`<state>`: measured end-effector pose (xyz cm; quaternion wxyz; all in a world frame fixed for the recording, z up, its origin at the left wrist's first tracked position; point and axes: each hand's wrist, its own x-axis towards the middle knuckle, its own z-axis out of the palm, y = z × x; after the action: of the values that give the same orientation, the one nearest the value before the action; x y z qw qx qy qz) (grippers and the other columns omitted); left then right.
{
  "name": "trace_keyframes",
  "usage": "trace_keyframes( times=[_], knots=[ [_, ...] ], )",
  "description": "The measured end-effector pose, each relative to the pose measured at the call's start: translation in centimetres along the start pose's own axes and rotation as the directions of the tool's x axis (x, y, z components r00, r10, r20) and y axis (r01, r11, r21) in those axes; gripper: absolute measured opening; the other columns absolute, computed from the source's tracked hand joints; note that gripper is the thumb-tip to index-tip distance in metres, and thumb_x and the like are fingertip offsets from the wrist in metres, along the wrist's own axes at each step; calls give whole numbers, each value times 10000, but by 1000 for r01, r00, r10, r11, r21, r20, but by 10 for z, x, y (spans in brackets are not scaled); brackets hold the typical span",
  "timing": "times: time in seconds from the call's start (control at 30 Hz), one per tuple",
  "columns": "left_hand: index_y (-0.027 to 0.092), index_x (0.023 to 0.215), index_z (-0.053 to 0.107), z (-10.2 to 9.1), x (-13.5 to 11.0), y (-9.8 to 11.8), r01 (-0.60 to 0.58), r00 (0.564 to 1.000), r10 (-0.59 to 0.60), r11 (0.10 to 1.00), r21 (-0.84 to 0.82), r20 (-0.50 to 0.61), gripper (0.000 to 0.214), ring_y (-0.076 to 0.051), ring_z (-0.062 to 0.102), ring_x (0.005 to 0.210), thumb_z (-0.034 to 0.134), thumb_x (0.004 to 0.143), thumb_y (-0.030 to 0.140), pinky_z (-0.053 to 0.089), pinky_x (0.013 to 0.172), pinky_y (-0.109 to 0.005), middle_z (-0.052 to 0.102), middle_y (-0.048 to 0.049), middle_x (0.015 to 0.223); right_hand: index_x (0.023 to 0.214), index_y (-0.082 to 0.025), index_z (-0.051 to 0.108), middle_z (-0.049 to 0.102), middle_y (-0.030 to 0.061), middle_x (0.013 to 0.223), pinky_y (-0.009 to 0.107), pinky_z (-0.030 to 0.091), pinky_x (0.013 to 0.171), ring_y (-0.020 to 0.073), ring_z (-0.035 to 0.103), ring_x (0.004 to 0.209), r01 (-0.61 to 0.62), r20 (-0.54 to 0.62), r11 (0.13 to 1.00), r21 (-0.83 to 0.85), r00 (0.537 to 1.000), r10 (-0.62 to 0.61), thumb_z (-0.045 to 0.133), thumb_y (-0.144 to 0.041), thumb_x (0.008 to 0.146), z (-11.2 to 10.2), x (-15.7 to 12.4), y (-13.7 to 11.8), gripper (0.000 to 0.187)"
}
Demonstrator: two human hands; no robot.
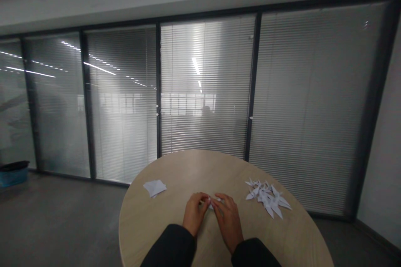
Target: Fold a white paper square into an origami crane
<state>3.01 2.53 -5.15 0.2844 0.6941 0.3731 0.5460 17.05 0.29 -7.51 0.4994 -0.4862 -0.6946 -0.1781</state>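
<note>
Head view: left hand (pixel 194 213) and right hand (pixel 229 222) both pinch a small folded white paper (pixel 213 202) above the near half of the round wooden table (pixel 163 233), folded paper pieces (pixel 267 198) on the table's right, loose paper square (pixel 154 187) on its left; uneven pinching could crease or tear the paper.

A small folded white paper (pixel 213 202) is pinched between the fingertips of the left hand (pixel 194 212) and the right hand (pixel 228 222), most of it hidden by the fingers, so its shape cannot be made out. It is held just above the near part of the round wooden worktop (pixel 175 175). To the right, well apart from the hands, lies a loose heap of white origami figures (pixel 267 198) with sharp, pointed tips, overlapping one another. To the left lies a flat folded square of white paper (pixel 154 187), its corners slightly offset.
</note>
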Motion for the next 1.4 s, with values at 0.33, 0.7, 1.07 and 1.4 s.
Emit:
trace_keyframes(
  times=[0.33, 0.7, 1.07, 1.4],
  knots=[
    [157, 711, 627, 8, 4, -7, 220, 975, -210, 926, -305, 66, 227, -152, 589, 536, 645, 697, 383, 437, 514, -235, 648, -36, 578, 1004, -227, 647, 641, 76, 1053, 406, 482, 863, 221, 553, 1022, 170, 13, 974, -148, 985, -170, 401, -160, 915, -3, 1, -5, 270],
    [138, 657, 586, 5, 9, -18, 313, 946, -309, 803, -507, 95, 420, -143, 581, 479, 747, 553, 512, 418, 470, -227, 623, -30, 531, 1230, -178, 507, 540, 110, 1281, 427, 474, 941, 238, 450, 1219, 191, 8, 978, -84, 981, -191, 387, -198, 923, 0, 2, -13, 330],
    [170, 712, 611, -3, 7, -11, 169, 979, -198, 916, -364, -43, 293, -155, 586, 587, 658, 688, 458, 426, 535, -224, 626, -20, 595, 1012, -236, 610, 619, 78, 1043, 424, 508, 882, 219, 575, 1012, -114, -15, 969, 221, 993, 121, 432, -357, 917, 6, -1, 4, 235],
    [185, 740, 567, 0, 6, -12, 137, 985, -166, 919, -368, -47, 356, -155, 572, 600, 615, 709, 537, 443, 540, -232, 613, -23, 642, 944, -214, 670, 578, 108, 1114, 378, 560, 813, 233, 596, 1018, -244, -3, 855, 456, 961, 276, 547, -384, 843, 7, 1, 4, 233]
  ],
)
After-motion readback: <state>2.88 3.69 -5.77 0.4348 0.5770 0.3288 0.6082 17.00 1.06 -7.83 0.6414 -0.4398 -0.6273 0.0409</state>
